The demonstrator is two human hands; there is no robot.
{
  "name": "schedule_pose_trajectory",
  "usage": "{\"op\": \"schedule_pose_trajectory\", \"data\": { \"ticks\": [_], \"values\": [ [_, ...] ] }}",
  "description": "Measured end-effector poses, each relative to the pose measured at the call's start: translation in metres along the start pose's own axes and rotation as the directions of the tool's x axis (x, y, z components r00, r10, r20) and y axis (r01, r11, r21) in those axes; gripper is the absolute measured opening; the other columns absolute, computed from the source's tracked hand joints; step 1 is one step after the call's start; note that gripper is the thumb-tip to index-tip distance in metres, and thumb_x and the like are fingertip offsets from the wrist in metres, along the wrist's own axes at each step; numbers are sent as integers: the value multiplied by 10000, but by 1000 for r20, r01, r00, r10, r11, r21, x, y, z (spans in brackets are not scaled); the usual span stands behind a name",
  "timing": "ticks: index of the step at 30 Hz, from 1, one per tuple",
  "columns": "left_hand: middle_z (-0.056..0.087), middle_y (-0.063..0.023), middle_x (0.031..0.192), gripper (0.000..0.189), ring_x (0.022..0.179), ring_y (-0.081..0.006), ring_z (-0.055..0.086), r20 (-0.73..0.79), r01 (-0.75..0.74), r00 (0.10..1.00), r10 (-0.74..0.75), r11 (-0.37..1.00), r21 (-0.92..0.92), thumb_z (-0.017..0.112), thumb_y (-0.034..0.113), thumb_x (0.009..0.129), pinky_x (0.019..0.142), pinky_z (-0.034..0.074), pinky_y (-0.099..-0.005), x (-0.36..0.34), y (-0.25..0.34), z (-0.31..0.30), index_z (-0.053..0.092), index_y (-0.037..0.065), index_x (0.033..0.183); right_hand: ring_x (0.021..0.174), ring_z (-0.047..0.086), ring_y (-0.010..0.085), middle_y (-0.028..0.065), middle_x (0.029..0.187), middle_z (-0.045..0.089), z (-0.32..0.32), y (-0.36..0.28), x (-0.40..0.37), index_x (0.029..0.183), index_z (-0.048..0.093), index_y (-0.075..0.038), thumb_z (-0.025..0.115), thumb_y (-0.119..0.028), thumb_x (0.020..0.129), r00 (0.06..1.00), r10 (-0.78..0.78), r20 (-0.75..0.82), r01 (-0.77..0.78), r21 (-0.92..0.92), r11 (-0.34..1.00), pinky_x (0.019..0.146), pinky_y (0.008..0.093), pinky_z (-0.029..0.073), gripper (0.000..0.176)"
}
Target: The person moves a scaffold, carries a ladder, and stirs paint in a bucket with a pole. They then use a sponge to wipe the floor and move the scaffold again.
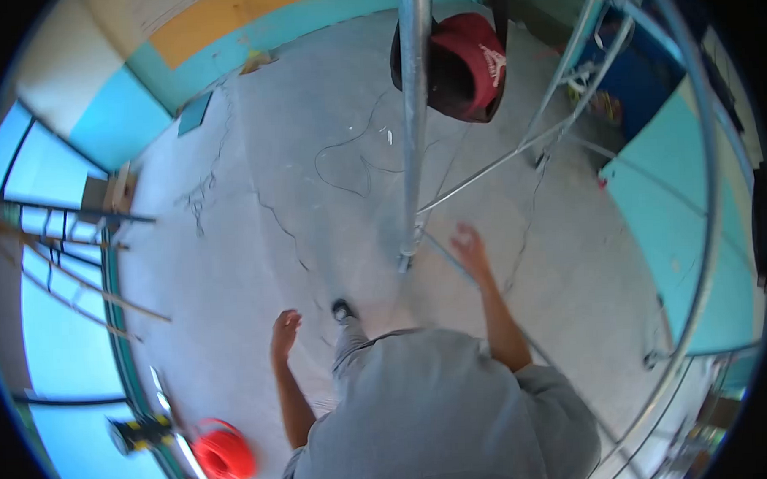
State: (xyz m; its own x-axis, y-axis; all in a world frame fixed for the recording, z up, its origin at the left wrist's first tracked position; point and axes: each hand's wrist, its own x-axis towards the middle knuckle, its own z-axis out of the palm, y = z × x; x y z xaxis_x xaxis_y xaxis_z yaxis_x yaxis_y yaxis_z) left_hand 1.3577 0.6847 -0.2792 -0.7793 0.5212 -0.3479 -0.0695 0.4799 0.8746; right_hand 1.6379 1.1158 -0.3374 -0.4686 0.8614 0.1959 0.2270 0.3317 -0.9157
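Note:
My right hand is raised in front of me, close to the foot of an upright metal scaffold pole. Its fingers are spread and a little blurred, with nothing in them. My left hand hangs out to the left above the concrete floor, its fingers loosely bent and apart, holding nothing. Beside the pole hangs a dark red and black bag with a white mark, on a dark strap. A diagonal brace joins the scaffold low down, just past my right hand.
Scaffold tubes curve along my right side. On the left are a wooden ladder, a cardboard box and a roll of red hose or cord. A thin cable lies loose on the floor. A turquoise panel stands at right.

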Motion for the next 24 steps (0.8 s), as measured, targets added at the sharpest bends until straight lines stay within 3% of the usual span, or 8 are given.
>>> {"op": "schedule_pose_trajectory", "data": {
  "ticks": [4,6,9,12,14,16,19,24],
  "values": [
    [662,-72,932,230,847,-156,601,76,-366,930,359,922,123,530,192,936,779,462,-283,152,143,-35,623,3,1027,1234,471,330,234,1304,485,65,-157,96,1355,364,25,778,-295,750,946,-93,-310,91,-21,996,999,399,393,800],
    [653,-62,902,228,840,-146,592,189,-533,839,511,842,89,510,193,954,787,457,-280,208,239,-20,621,1,1005,1245,450,341,239,1318,458,99,-208,128,1320,359,45,760,-303,770,938,-64,-341,75,21,997,989,401,391,764],
    [633,-66,834,173,807,-131,573,447,-640,658,606,763,-93,507,128,957,768,462,-272,235,373,14,604,-15,960,1136,522,369,238,1204,525,124,-231,156,1257,387,43,741,-306,790,828,188,-528,-126,151,980,937,402,420,683],
    [615,-116,850,147,750,-151,545,487,-792,126,864,383,-475,508,91,944,684,458,-276,223,465,50,582,-33,974,986,575,387,242,1057,567,133,-221,160,1196,416,30,723,-300,804,764,176,-621,-141,106,984,847,404,454,597],
    [605,-151,878,166,726,-166,519,232,-768,-202,952,-7,-641,487,118,958,652,435,-275,192,518,76,577,-21,975,919,584,395,229,992,577,143,-218,158,1173,442,19,733,-290,790,702,110,-703,-107,48,993,795,412,466,572],
    [608,-224,985,259,759,-222,554,-147,-720,-466,873,-470,-511,523,140,938,645,466,-316,171,580,112,510,-55,1109,897,591,396,221,966,590,136,-220,170,1148,464,8,745,-266,769,644,71,-761,-96,12,995,775,413,474,545],
    [592,-192,964,332,804,-264,575,-521,-819,-389,760,-544,-183,599,173,873,713,485,-357,110,648,173,532,-54,1105,897,601,382,203,956,612,142,-219,166,1086,505,-14,764,-211,718,568,98,-817,-117,37,992,770,410,480,492],
    [592,-193,942,322,784,-266,578,-381,-780,-379,843,-513,-358,611,145,836,688,487,-355,91,684,211,540,-54,1080,799,604,344,128,820,619,145,-207,175,893,564,-73,742,-171,614,429,10,-903,-17,3,1000,676,430,475,346]
  ]
}}
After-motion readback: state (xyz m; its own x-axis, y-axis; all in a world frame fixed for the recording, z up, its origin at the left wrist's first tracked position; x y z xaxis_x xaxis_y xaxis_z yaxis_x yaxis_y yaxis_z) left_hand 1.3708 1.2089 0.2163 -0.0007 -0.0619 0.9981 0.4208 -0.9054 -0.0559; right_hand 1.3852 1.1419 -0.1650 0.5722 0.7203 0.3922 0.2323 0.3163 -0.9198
